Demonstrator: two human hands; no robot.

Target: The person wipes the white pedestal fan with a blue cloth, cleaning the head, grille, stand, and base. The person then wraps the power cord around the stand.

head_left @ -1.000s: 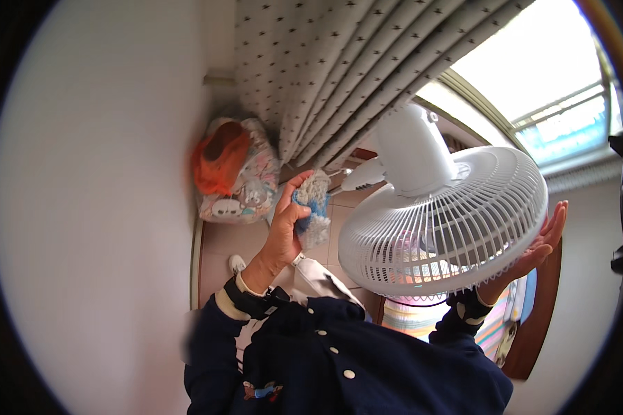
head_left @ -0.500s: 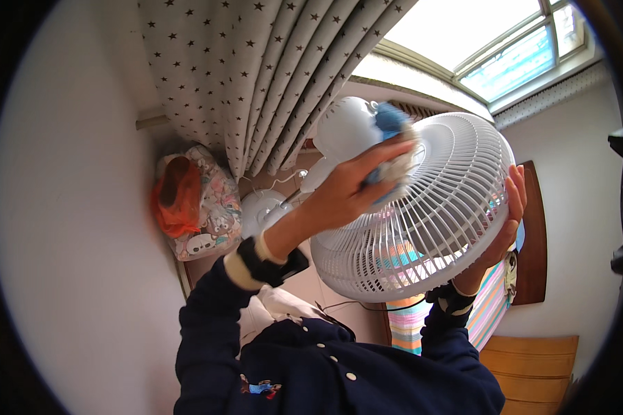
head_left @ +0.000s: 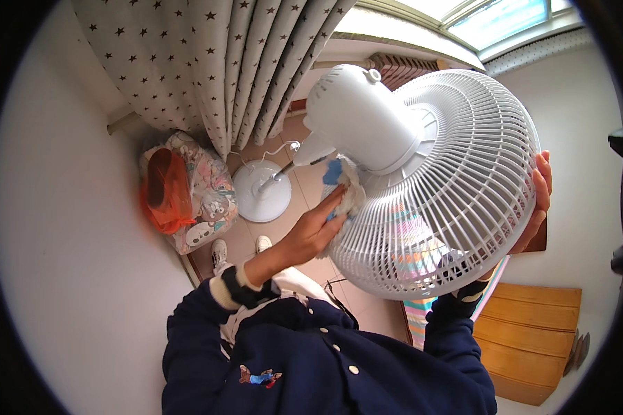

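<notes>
A white pedestal fan [head_left: 356, 117] stands before me, its motor housing toward me and its round wire grille [head_left: 457, 200] tilted. My left hand [head_left: 316, 227] is closed on a crumpled white and blue cloth [head_left: 353, 192], which lies against the left side of the grille. On the far right rim of the grille, my right hand [head_left: 538, 200] grips the edge, its fingers curled round the outside. The fan's pole runs down to a round white base [head_left: 263, 194] on the floor.
Star-patterned curtains [head_left: 208, 62] hang at the upper left. Below them sits a clear bag [head_left: 211, 200] beside an orange bag [head_left: 166, 194]. A radiator [head_left: 401, 69] is under the window. A striped bed cover [head_left: 419, 315] and a wooden headboard [head_left: 529, 332] lie to the right.
My left hand has moved the cloth from near the grille's centre, by the motor housing, down to its left side. The view has shifted, and my right hand still holds the rim.
</notes>
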